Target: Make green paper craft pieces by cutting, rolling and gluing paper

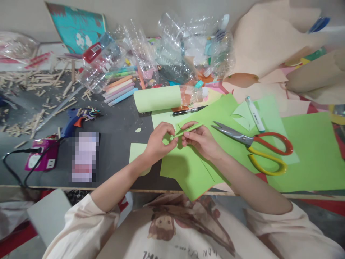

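My left hand (pixel 159 141) and my right hand (pixel 201 139) meet over the green paper sheets (pixel 185 169) near the table's front edge. Both pinch a narrow folded strip of green paper (pixel 188 128), the left at its near end, the right along its middle. The strip points up and to the right. Fingers of both hands are curled tight on it. Scissors (pixel 256 144) with a red and a yellow handle lie open just right of my right hand.
A bottle wrapped in green paper (pixel 161 98) lies behind my hands, with a black pen (pixel 188 110) and a white marker (pixel 254 114). Clear plastic bottles (pixel 172 46), coloured markers (pixel 120 88), wooden sticks (pixel 32 86), a blue glue gun (pixel 70 121) and beige paper (pixel 269 43) crowd the table.
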Action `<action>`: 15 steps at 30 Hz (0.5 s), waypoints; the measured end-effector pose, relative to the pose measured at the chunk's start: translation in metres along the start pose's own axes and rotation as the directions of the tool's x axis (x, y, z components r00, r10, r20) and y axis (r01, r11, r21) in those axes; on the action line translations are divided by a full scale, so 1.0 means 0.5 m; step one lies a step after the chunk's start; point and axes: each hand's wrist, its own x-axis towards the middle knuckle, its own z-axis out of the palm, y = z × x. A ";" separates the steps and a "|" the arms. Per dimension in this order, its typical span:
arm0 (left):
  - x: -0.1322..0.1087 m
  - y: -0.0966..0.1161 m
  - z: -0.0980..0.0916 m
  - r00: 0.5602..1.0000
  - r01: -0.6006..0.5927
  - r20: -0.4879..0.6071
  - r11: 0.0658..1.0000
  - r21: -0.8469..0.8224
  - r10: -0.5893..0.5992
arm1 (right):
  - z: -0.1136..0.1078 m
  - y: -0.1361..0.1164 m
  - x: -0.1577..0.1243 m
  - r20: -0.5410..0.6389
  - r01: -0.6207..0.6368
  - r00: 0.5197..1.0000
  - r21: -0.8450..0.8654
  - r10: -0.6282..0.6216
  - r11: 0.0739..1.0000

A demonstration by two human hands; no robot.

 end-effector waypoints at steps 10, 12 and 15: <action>0.001 -0.002 0.002 0.998 -0.051 -0.048 0.999 -0.004 0.050 | -0.001 -0.001 0.001 0.002 0.004 1.000 0.011 -0.004 1.000; 0.001 -0.001 0.001 0.997 -0.055 -0.045 0.998 -0.002 0.055 | -0.001 -0.001 0.001 0.003 0.005 1.000 0.008 -0.005 1.000; 0.001 0.000 0.001 0.998 -0.043 -0.034 0.999 -0.004 0.043 | -0.003 0.001 0.001 0.012 0.010 1.000 -0.004 -0.010 1.000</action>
